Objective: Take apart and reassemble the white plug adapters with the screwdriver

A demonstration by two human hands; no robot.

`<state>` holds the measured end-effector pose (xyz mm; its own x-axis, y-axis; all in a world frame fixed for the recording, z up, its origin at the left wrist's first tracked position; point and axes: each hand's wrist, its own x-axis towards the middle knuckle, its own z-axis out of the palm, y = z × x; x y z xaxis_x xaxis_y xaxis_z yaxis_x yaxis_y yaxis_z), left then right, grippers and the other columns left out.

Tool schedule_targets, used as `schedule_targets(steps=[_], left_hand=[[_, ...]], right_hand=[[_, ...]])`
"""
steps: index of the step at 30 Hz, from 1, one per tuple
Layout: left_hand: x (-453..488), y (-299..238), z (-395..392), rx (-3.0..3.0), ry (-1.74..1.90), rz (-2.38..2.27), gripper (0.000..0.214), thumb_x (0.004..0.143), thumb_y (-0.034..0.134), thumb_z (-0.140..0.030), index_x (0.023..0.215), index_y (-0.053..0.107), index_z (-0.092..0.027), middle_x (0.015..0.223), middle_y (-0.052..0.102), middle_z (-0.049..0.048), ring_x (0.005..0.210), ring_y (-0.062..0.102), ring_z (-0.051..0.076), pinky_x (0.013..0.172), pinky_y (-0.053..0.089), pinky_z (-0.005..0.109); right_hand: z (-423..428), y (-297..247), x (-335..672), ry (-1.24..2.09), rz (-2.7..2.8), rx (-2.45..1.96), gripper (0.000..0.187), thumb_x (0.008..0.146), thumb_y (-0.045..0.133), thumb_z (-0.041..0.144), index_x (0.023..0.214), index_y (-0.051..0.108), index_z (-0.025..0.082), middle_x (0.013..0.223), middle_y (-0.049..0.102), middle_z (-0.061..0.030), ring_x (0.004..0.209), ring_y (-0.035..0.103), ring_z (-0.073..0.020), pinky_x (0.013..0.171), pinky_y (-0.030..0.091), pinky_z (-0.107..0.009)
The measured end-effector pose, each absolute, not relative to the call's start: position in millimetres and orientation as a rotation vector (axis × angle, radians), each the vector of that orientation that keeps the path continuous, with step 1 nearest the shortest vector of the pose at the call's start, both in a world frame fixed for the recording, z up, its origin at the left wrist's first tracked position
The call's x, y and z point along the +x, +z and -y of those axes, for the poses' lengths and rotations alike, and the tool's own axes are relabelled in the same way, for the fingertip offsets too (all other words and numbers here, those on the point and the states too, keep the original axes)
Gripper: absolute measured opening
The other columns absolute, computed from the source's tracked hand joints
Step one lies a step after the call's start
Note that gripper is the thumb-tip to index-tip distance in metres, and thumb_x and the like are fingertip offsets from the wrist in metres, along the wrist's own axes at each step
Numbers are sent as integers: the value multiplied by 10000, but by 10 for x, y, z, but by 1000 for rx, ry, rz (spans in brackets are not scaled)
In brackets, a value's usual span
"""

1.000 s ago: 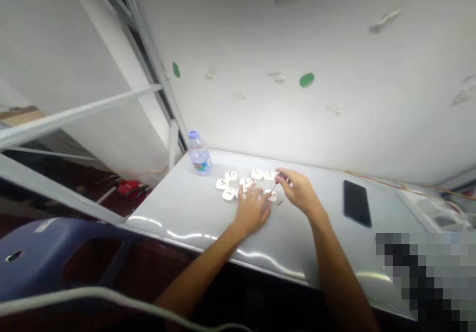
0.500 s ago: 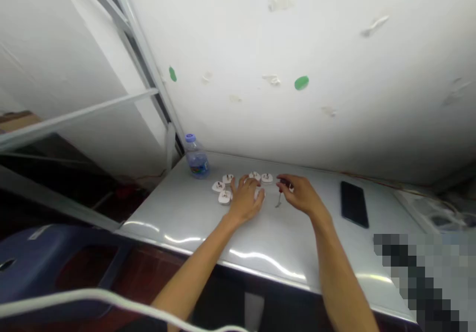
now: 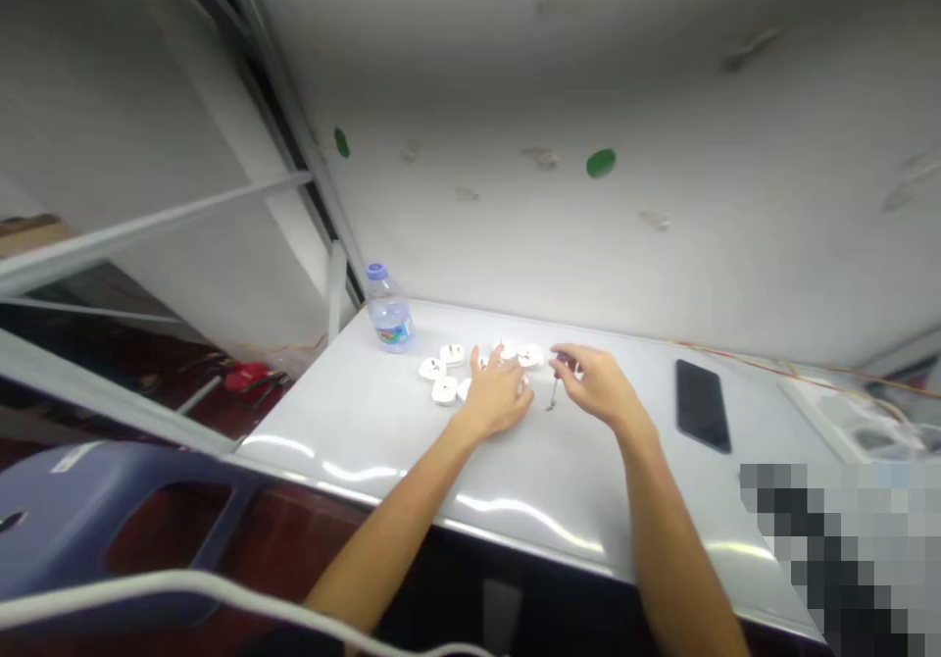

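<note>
My left hand (image 3: 498, 397) is over a group of white plugs with its fingers apart, touching or just above some of them. Part of one plug shows beside its thumb, and the palm hides others. To its left lie several more plugs (image 3: 444, 389), pins up. Two plugs sit beyond the fingertips, one of them a white plug (image 3: 530, 355) between my hands. My right hand (image 3: 594, 382) is closed around the red handle of a small screwdriver (image 3: 554, 392), its thin metal shaft pointing down toward the tabletop.
A water bottle (image 3: 391, 316) with a blue cap stands at the table's back left corner. On the right lies a black phone (image 3: 702, 405), with a white object (image 3: 830, 412) and thin cables beyond it. A blue chair (image 3: 66, 520) is at lower left. A white cable (image 3: 221, 586) crosses the foreground.
My left hand has shifted slightly right, its fingers more spread, and a plug at its left edge shows more. My right hand holds the screwdriver in nearly the same place. The wall looks darker.
</note>
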<state>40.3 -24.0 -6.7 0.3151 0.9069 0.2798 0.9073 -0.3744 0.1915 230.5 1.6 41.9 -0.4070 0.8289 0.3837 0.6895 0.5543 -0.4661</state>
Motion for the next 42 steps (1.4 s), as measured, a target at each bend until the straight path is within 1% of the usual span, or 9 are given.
schedule_targets(steps=[4, 9, 14, 18, 22, 27, 30, 36, 42], left_hand=[[417, -73, 229, -2479, -562, 1770, 331, 917, 472, -302, 1207, 610, -224, 1318, 608, 104, 1394, 366, 339, 1150, 174, 680], [443, -47, 118, -2545, -534, 1726, 461, 890, 495, -303, 1348, 520, -258, 1374, 572, 91, 1390, 361, 358, 1137, 183, 701], [449, -73, 110, -2630, -490, 1623, 388, 884, 481, -292, 1256, 584, -256, 1328, 612, 66, 1394, 358, 366, 1130, 187, 706], [439, -81, 165, -2657, -461, 1613, 416, 884, 462, -273, 1289, 552, -238, 1321, 615, 71, 1414, 335, 344, 1148, 166, 687], [446, -60, 191, -2670, -436, 1597, 402, 887, 449, -265, 1273, 558, -230, 1288, 626, 78, 1408, 344, 330, 1158, 152, 671], [507, -73, 182, -2653, -450, 1578, 467, 879, 482, -308, 1343, 518, -273, 1407, 546, 77, 1406, 333, 352, 1157, 151, 664], [541, -96, 193, -2665, -434, 1593, 495, 887, 485, -336, 1376, 499, -263, 1460, 499, 80, 1395, 339, 374, 1142, 174, 676], [543, -93, 317, -2673, -484, 1552, 488, 880, 523, -357, 1351, 522, -231, 1447, 512, 97, 1373, 363, 389, 1123, 208, 683], [513, -73, 445, -2669, -466, 1574, 463, 882, 505, -348, 1337, 528, -267, 1450, 512, 72, 1391, 344, 368, 1141, 194, 659]], right_hand=[[-16, 426, 2322, 291, 2177, -1218, 241, 912, 530, 263, 1072, 688, 177, 850, 750, -76, 748, 671, -211, 726, 517, -342], [-24, 427, 2350, 270, 2113, -1183, 251, 916, 530, 289, 1080, 684, 177, 820, 744, -73, 733, 670, -212, 723, 525, -345], [-8, 471, 2359, 188, 1996, -1126, 249, 921, 535, 301, 1073, 682, 169, 850, 742, -85, 749, 673, -219, 738, 536, -360], [4, 501, 2351, 111, 1897, -1094, 238, 923, 546, 311, 1074, 676, 180, 837, 733, -67, 724, 658, -203, 754, 543, -359], [1, 511, 2342, 58, 1831, -1081, 232, 933, 538, 308, 1083, 665, 187, 847, 733, -68, 730, 649, -203, 771, 544, -366], [-30, 494, 2322, 34, 1791, -1106, 241, 952, 512, 315, 1094, 661, 191, 849, 731, -79, 747, 649, -212, 783, 540, -374], [-55, 463, 2297, 18, 1788, -1096, 247, 954, 512, 313, 1103, 657, 180, 848, 730, -81, 753, 649, -212, 783, 541, -378], [-77, 397, 2252, 60, 1847, -1102, 265, 962, 485, 315, 1123, 656, 191, 900, 726, -98, 784, 655, -225, 794, 538, -387], [-88, 339, 2216, 81, 1894, -1073, 258, 945, 510, 301, 1110, 667, 179, 878, 725, -85, 757, 653, -212, 778, 538, -374]])
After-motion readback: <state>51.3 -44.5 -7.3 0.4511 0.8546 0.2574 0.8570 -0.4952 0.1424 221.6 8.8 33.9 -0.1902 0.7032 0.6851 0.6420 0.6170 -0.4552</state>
